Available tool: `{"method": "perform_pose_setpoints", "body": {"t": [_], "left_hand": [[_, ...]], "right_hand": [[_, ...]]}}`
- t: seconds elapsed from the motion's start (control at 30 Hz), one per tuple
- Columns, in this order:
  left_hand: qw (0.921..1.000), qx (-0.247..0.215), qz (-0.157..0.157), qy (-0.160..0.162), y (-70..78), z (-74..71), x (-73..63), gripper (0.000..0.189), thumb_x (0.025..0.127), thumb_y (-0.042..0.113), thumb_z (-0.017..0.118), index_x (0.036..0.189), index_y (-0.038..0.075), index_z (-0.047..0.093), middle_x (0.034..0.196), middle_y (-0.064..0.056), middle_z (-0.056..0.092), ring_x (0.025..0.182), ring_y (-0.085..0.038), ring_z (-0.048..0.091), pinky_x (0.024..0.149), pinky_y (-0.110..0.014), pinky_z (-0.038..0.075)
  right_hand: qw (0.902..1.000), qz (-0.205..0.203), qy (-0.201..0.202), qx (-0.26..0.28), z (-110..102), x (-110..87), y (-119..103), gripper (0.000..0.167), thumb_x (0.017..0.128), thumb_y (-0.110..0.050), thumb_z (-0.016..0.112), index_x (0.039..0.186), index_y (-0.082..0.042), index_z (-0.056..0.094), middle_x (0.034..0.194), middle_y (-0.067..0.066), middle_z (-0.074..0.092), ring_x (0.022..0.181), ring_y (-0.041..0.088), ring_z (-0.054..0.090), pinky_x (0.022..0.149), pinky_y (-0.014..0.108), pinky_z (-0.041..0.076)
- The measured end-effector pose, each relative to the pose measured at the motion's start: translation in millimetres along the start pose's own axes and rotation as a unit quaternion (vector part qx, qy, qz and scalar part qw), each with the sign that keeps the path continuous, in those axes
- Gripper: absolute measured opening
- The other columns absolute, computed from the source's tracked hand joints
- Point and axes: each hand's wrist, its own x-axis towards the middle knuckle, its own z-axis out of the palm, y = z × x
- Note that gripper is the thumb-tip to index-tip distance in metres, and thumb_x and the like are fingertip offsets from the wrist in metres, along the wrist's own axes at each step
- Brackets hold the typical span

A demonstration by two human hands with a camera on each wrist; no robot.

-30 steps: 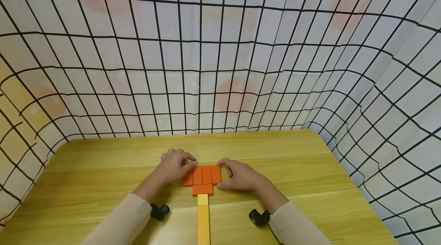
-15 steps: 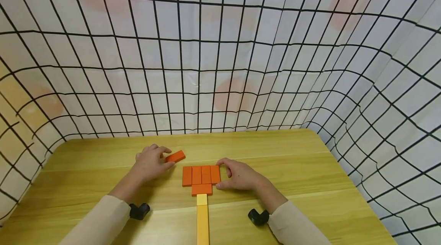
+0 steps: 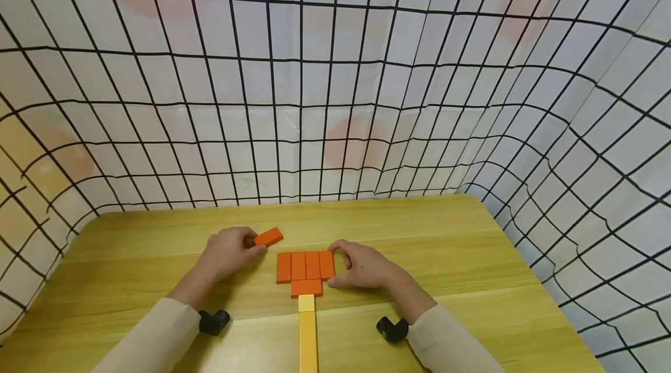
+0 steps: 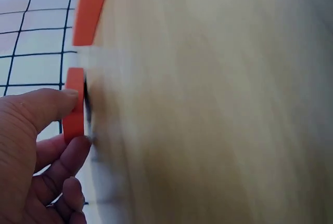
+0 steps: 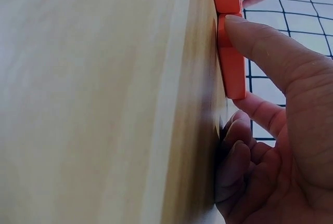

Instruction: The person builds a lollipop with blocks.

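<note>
While my left hand (image 3: pixel 226 252) is resting on the worktop (image 3: pixel 157 233) out to the left, I am pinching a loose orange block (image 3: pixel 268 237) between thumb and forefinger; the left wrist view is showing the thumb on one edge and a finger under the other. The loose block is lying tilted, just beyond and to the left of the rest, apart from them, probably so I can turn it before it goes anywhere. Moving right, the orange cluster (image 3: pixel 306 266) is lying flat in the middle of the worktop, four blocks side by side with one wider block touching their near edge. A yellow strip (image 3: pixel 308 332) is running from that near block straight toward me. On the far right of the group, my right hand (image 3: pixel 363 266) is sitting against the cluster's right edge, thumb tip pressing the outermost block and the other fingers curling loosely down to the wood, as if I am bracing the row so it does not slide. A gridded cloth (image 3: pixel 335 70) is hanging behind everything
</note>
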Motion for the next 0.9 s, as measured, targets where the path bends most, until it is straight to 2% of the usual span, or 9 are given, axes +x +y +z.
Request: {"method": "perform_pose_setpoints", "body": {"t": [0.1, 0.3, 0.4, 0.6, 0.73, 0.9], "left_hand": [[0.9999, -0.011, 0.009, -0.007, 5.4, 2.6, 3.5, 0.032, 0.092, 0.036, 0.075, 0.112, 0.012, 0.076, 0.092, 0.005, 0.075, 0.084, -0.014, 0.064, 0.08, -0.04, 0.036], [0.9983, -0.05, 0.013, -0.028, 22.9, 9.3, 8.8, 0.031, 0.093, 0.034, 0.075, 0.114, 0.013, 0.075, 0.095, 0.005, 0.076, 0.088, -0.013, 0.067, 0.096, -0.053, 0.04], [0.9978, -0.056, 0.013, -0.034, 32.6, 12.2, 12.1, 0.029, 0.093, 0.034, 0.074, 0.114, 0.014, 0.076, 0.095, 0.005, 0.075, 0.086, -0.013, 0.065, 0.098, -0.053, 0.041], [0.9972, -0.056, 0.015, -0.048, 45.1, 19.4, 20.1, 0.029, 0.095, 0.033, 0.072, 0.116, 0.013, 0.075, 0.098, 0.002, 0.075, 0.092, -0.016, 0.066, 0.095, -0.053, 0.041], [0.9976, -0.047, 0.007, -0.051, 47.7, 22.0, 24.5, 0.026, 0.097, 0.033, 0.07, 0.116, 0.015, 0.075, 0.1, 0.001, 0.074, 0.094, -0.019, 0.066, 0.092, -0.051, 0.042], [0.9975, -0.045, -0.001, -0.055, 47.9, 24.9, 30.2, 0.018, 0.099, 0.032, 0.067, 0.109, 0.021, 0.077, 0.096, 0.003, 0.072, 0.088, -0.016, 0.061, 0.089, -0.047, 0.043]], "right_hand": [[1.0, -0.001, 0.001, 0.001, -0.5, 0.0, 0.1, 0.065, 0.083, -0.046, 0.083, 0.137, -0.023, 0.055, 0.08, -0.004, 0.047, 0.066, 0.01, 0.04, 0.064, 0.027, 0.037], [1.0, -0.004, 0.002, 0.005, -0.4, 0.2, 0.8, 0.064, 0.084, -0.046, 0.083, 0.137, -0.023, 0.055, 0.081, -0.003, 0.047, 0.067, 0.01, 0.041, 0.064, 0.028, 0.037], [1.0, -0.001, 0.003, 0.007, -0.2, 0.4, 0.7, 0.064, 0.083, -0.046, 0.083, 0.137, -0.023, 0.055, 0.081, -0.003, 0.048, 0.067, 0.011, 0.041, 0.064, 0.028, 0.036], [1.0, 0.002, 0.003, 0.005, -1.2, 0.1, -0.5, 0.064, 0.084, -0.046, 0.083, 0.137, -0.023, 0.055, 0.081, -0.003, 0.048, 0.067, 0.011, 0.042, 0.063, 0.028, 0.036], [1.0, 0.001, 0.003, 0.006, -1.4, -0.1, -1.4, 0.064, 0.083, -0.046, 0.083, 0.136, -0.023, 0.055, 0.081, -0.003, 0.048, 0.066, 0.011, 0.042, 0.062, 0.027, 0.036], [1.0, 0.005, 0.003, 0.006, -1.4, 0.1, -1.5, 0.065, 0.083, -0.046, 0.083, 0.136, -0.023, 0.055, 0.081, -0.003, 0.049, 0.067, 0.011, 0.042, 0.062, 0.027, 0.036]]}}
